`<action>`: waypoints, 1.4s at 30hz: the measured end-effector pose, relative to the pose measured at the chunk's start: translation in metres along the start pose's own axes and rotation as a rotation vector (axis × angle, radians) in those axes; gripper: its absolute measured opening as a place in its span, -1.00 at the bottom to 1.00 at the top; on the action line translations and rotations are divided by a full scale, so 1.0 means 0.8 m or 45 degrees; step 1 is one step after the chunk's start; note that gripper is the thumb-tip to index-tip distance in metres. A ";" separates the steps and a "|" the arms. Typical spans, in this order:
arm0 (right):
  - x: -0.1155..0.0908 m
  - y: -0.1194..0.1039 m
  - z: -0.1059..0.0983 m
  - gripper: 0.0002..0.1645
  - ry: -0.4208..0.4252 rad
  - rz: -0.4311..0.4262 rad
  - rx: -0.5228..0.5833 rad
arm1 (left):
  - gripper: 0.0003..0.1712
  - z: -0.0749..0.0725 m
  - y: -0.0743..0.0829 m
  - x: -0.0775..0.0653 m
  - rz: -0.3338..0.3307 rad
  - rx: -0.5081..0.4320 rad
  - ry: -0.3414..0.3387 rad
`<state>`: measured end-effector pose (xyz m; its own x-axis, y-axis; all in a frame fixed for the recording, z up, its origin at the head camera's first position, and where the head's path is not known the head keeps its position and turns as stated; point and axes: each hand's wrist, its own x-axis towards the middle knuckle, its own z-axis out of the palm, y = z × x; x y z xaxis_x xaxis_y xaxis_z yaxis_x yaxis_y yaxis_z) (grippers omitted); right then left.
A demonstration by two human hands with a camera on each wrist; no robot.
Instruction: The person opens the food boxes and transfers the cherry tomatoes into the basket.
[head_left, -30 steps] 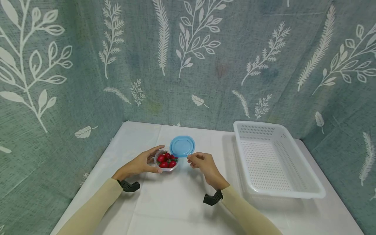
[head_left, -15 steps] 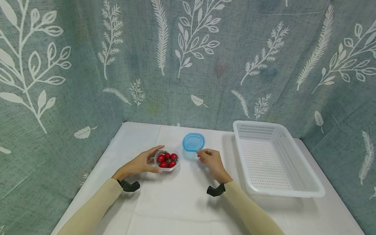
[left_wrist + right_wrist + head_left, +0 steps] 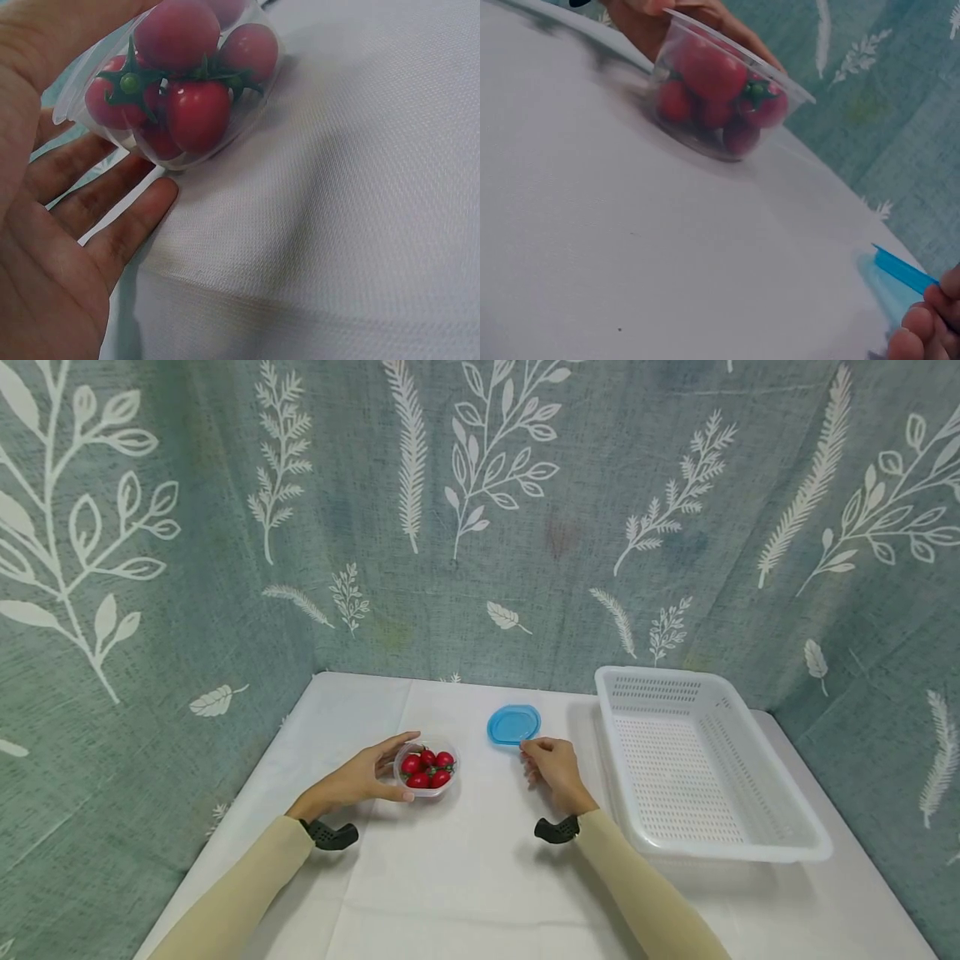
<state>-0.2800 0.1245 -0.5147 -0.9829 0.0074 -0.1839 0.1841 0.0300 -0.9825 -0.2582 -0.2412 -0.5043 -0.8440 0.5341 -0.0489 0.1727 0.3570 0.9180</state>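
Note:
My left hand (image 3: pixel 362 774) holds a small clear plastic tub (image 3: pixel 429 793) on the white cloth, thumb and fingers spread around its left side. Red tomatoes (image 3: pixel 427 770) with green stems fill the tub, which has no cover on it. In the left wrist view, the thumb side crosses the tub's upper part while the other fingers (image 3: pixel 112 214) reach under its rim. Farther right, my right hand (image 3: pixel 555 770) pinches the near edge of a blue plastic lid (image 3: pixel 513 725). Low over the cloth, the lid (image 3: pixel 901 270) appears nearly flat in the right wrist view, with its shadow close beneath.
A large white perforated basket (image 3: pixel 720 852) stands on the right side of the white-covered table (image 3: pixel 450 877). Behind and along the sides hangs a grey-green curtain (image 3: pixel 420 610) with white leaf prints. Black straps sit on both wrists.
My right hand has carried the lid rightward from beside the tub and lowered it toward the cloth. My left hand and the tub have stayed in place.

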 end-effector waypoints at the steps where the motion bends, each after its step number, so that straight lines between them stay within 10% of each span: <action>1: 0.001 0.000 -0.001 -0.65 0.001 0.010 -0.006 | 0.23 0.000 0.000 0.000 -0.001 0.003 0.003; 31: -0.002 -0.005 -0.014 -0.60 0.065 0.037 -0.173 | 0.20 0.003 -0.004 0.002 0.026 0.025 -0.014; 42: -0.013 -0.021 0.006 -0.55 -0.156 -0.114 -0.134 | 0.21 0.000 -0.002 0.001 -0.005 0.018 -0.002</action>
<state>-0.2731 0.1193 -0.4963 -0.9870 -0.1217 -0.1047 0.0888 0.1295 -0.9876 -0.2589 -0.2413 -0.5060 -0.8441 0.5336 -0.0529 0.1767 0.3700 0.9121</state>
